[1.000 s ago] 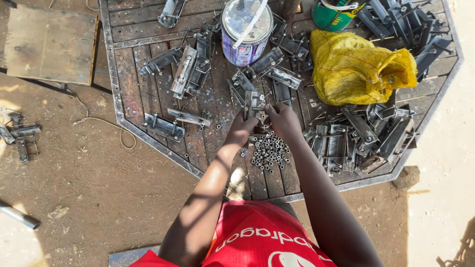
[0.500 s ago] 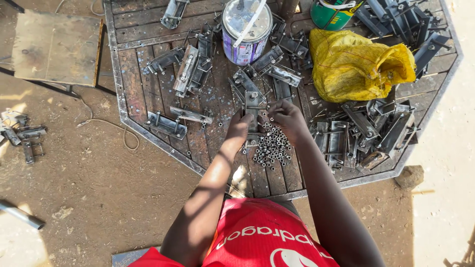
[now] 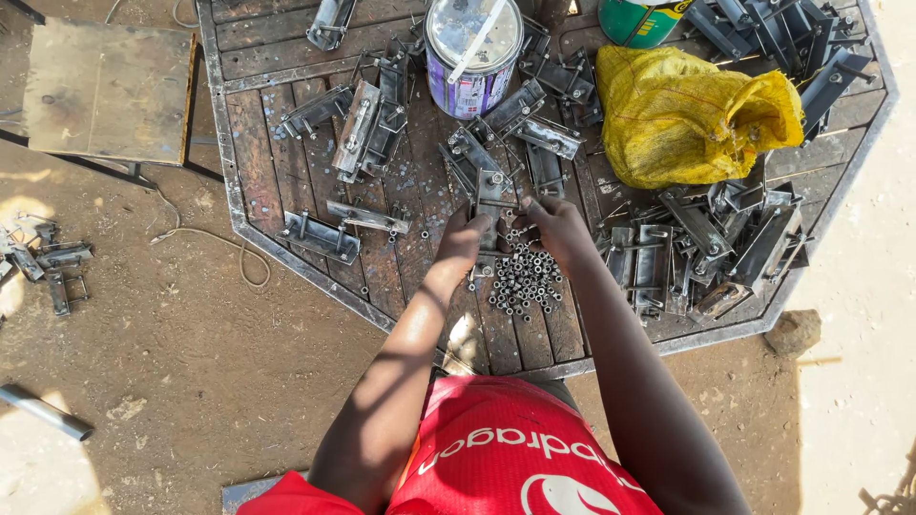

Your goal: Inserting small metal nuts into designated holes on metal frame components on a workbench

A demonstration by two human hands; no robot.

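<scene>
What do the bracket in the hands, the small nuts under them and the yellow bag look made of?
Bracket: likely bare steel, dull grey with a sheen. Small nuts: metal, grey and glinting. Yellow bag: seemingly woven plastic, crinkled and slightly glossy.

Nuts [image 3: 523, 279] on table [image 3: 250, 143] centre; can [image 3: 471, 52] behind, bag [image 3: 689, 114] right.

Metal brackets [image 3: 687, 248] crowding both sides
</scene>
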